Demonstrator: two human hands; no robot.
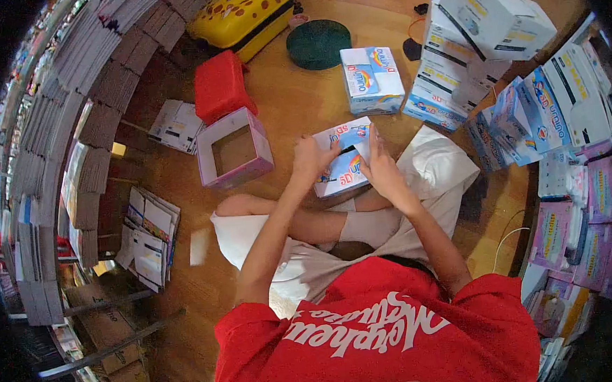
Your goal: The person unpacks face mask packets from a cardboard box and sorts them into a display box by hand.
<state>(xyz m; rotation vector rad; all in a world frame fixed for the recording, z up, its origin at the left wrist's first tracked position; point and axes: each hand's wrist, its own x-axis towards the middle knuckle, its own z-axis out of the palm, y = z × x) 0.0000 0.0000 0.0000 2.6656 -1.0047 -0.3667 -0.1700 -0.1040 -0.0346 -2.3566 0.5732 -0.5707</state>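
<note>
A white and blue cardboard box (pixel 340 178) with "5D" lettering and a rainbow print rests between my hands, in front of my crossed legs. Its top flaps are folded inward, with a dark gap between them. My left hand (pixel 312 159) grips the left side, thumb on the top flap. On the opposite side my right hand (pixel 383 169) is closed around the edge, fingers pointing forward along it. A similar box (pixel 373 82) stands on the floor just beyond, its top flaps folded over.
An open pink-edged box (pixel 265 148) and a red plastic stool (pixel 219 91) stand left of me. Stacked white boxes (pixel 445 60) rise at front right. Bundled flat cardboard (pixel 89 78) fills the left shelves. A yellow spotted case (pixel 246 19) and green round mat (pixel 318 43) lie ahead.
</note>
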